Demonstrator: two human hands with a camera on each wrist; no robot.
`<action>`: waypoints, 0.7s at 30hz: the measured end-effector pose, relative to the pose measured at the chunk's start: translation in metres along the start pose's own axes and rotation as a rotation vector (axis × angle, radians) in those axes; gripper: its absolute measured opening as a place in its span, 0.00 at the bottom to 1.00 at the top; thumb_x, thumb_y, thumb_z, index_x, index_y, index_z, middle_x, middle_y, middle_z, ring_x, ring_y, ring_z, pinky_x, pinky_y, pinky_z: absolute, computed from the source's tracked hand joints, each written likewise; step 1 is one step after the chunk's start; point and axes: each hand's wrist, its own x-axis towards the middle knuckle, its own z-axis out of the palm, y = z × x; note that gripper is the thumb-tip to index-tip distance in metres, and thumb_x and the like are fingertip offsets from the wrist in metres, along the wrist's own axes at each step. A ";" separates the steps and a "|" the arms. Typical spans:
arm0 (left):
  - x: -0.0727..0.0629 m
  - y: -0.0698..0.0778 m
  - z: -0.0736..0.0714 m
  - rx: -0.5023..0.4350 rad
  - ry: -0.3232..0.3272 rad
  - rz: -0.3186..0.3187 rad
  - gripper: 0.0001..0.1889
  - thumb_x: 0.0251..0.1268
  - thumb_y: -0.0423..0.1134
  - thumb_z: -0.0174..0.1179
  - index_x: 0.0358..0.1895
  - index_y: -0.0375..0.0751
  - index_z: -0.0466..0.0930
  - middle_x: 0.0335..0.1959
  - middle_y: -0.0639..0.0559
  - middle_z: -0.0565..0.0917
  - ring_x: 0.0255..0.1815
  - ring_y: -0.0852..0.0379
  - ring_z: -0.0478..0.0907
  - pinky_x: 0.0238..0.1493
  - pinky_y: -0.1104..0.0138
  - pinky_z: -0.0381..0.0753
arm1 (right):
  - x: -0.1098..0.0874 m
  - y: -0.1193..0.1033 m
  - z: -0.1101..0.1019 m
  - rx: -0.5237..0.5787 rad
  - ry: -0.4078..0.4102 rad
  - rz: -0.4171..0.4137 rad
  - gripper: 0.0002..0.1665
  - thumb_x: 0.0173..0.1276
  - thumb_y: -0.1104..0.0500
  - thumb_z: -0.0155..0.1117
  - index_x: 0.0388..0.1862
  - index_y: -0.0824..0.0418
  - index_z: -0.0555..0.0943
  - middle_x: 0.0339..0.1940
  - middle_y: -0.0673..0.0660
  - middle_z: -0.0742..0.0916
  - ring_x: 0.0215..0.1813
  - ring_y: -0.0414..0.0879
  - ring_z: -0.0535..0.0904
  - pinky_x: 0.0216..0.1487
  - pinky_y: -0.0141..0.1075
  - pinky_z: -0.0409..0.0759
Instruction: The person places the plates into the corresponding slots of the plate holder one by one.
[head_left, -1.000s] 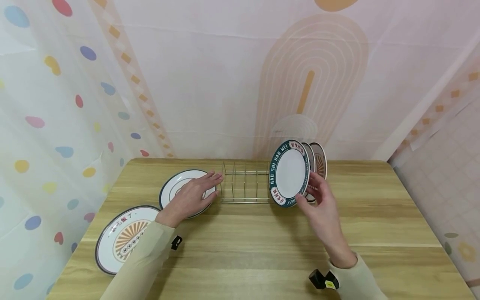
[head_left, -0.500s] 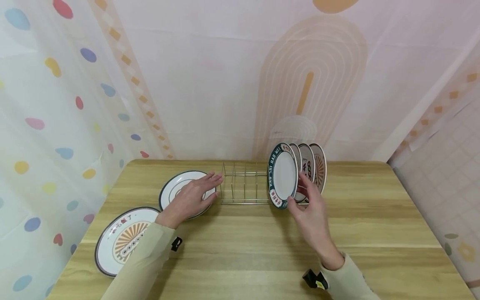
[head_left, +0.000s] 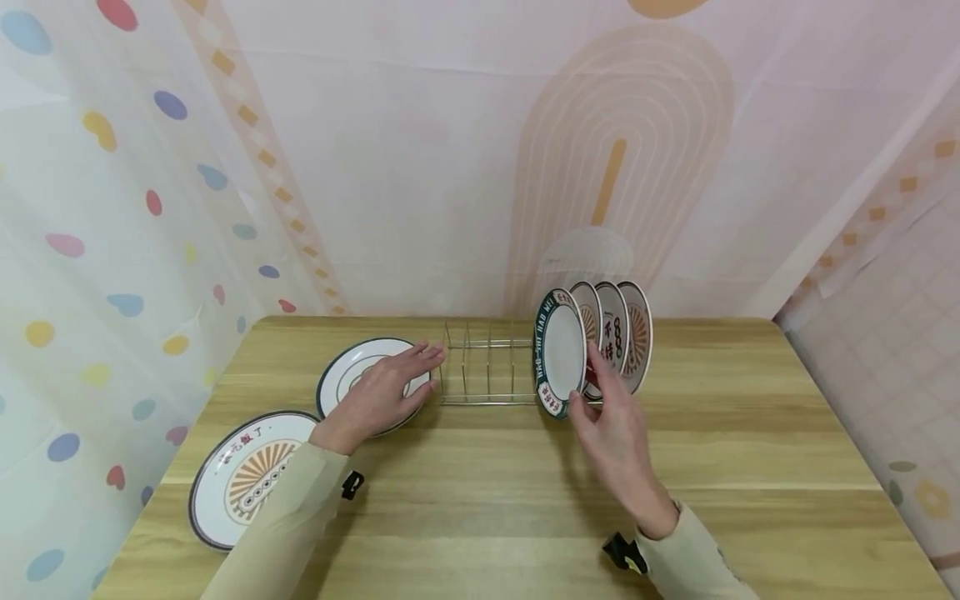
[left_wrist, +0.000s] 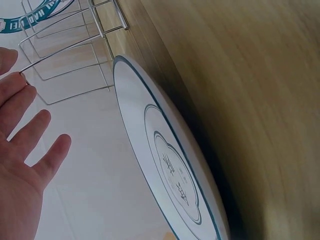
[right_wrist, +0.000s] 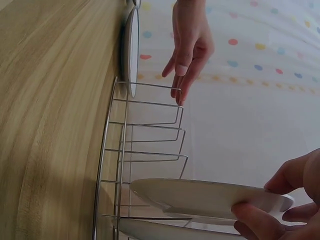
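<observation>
In the head view my right hand (head_left: 618, 446) pinches the edge of a white plate (head_left: 564, 354) with a green lettered rim. The plate stands nearly upright in the wire dish rack (head_left: 489, 402); the right wrist view shows its underside between thumb and fingers. Behind it, three patterned plates (head_left: 637, 337) stand on edge at the rack's right end. My left hand (head_left: 378, 400) has its fingers extended, and its fingertips touch the rack's left end wire. Under that hand lies a blue-rimmed plate (left_wrist: 160, 145), partly covered in the head view.
A larger plate (head_left: 240, 483) with an orange sunburst lies at the table's left, partly behind my left sleeve (head_left: 288, 517). Empty wire slots stand between the left hand and the held plate. A patterned cloth (head_left: 420, 167) hangs behind the wooden table (head_left: 480, 517).
My right hand has moved left and slightly down with the green-rimmed plate, which has turned more edge-on. More of the plates behind it shows. The left hand stays at the rack.
</observation>
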 end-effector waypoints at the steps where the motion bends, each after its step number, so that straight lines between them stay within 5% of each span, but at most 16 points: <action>1: 0.000 0.000 0.000 0.003 0.003 -0.002 0.25 0.75 0.39 0.62 0.72 0.36 0.75 0.71 0.42 0.77 0.74 0.40 0.70 0.69 0.43 0.73 | 0.000 0.000 0.001 -0.009 0.006 -0.017 0.41 0.64 0.75 0.67 0.77 0.69 0.67 0.61 0.69 0.83 0.56 0.60 0.84 0.42 0.44 0.89; 10: -0.003 -0.001 0.002 0.002 -0.011 -0.014 0.25 0.75 0.39 0.62 0.72 0.37 0.75 0.72 0.42 0.76 0.74 0.40 0.70 0.69 0.42 0.73 | -0.001 0.003 0.009 -0.102 0.041 -0.114 0.40 0.63 0.76 0.68 0.75 0.72 0.68 0.65 0.72 0.81 0.56 0.62 0.85 0.45 0.51 0.88; 16: -0.002 -0.002 0.001 0.001 0.004 -0.009 0.26 0.75 0.39 0.62 0.72 0.37 0.75 0.72 0.43 0.76 0.74 0.40 0.70 0.69 0.42 0.73 | 0.002 0.001 0.012 -0.144 0.019 -0.121 0.40 0.67 0.75 0.66 0.77 0.72 0.65 0.67 0.72 0.80 0.63 0.65 0.81 0.56 0.56 0.84; 21: -0.005 -0.001 0.002 0.000 0.000 -0.014 0.25 0.74 0.39 0.62 0.72 0.38 0.75 0.72 0.43 0.76 0.74 0.40 0.70 0.68 0.42 0.74 | 0.003 0.003 0.016 -0.193 0.004 -0.153 0.41 0.68 0.74 0.66 0.78 0.74 0.63 0.61 0.74 0.83 0.51 0.63 0.85 0.44 0.53 0.87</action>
